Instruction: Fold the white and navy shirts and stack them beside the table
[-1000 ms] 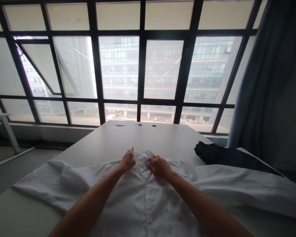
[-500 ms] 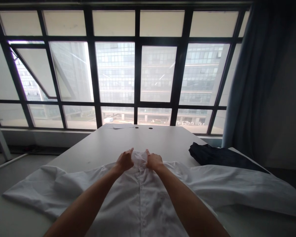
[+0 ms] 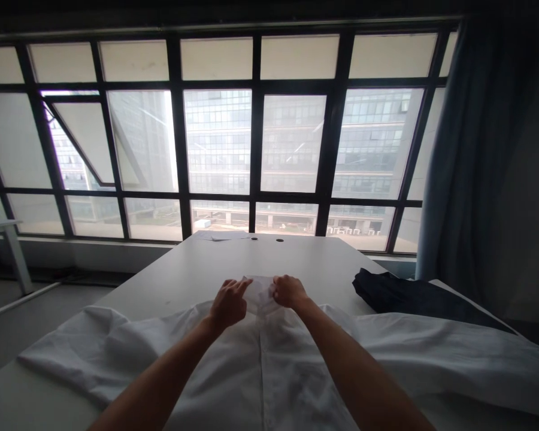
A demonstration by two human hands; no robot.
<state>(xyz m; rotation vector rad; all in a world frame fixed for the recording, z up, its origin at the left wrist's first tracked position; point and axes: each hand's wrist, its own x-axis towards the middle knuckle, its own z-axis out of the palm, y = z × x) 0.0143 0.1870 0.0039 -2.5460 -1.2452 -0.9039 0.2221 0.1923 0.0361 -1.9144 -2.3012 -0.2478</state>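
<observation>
A white button-up shirt [image 3: 233, 371] is spread out front side up, its sleeves reaching to the left and right. Its collar [image 3: 259, 292] points away from me at the far end of the placket. At the collar's left side, my left hand [image 3: 229, 304] is mostly curled on the fabric, with one finger stretched along the top edge. My right hand [image 3: 289, 291] is closed around the collar's right side, its fingers bunched together. The hands partly hide both collar ends.
The shirt lies on a white table [image 3: 170, 269] with two dark round holes near its far edge. Dark folded cloth [image 3: 399, 290] is at the right. Beyond stand a large window [image 3: 220, 143] and a blue-grey curtain [image 3: 453, 173]. Another white table [image 3: 15, 251] is at left.
My right hand has turned and drawn its fingers in on the collar. My left hand's finger now leans toward the collar's middle. The view has tilted up and shifted slightly left.
</observation>
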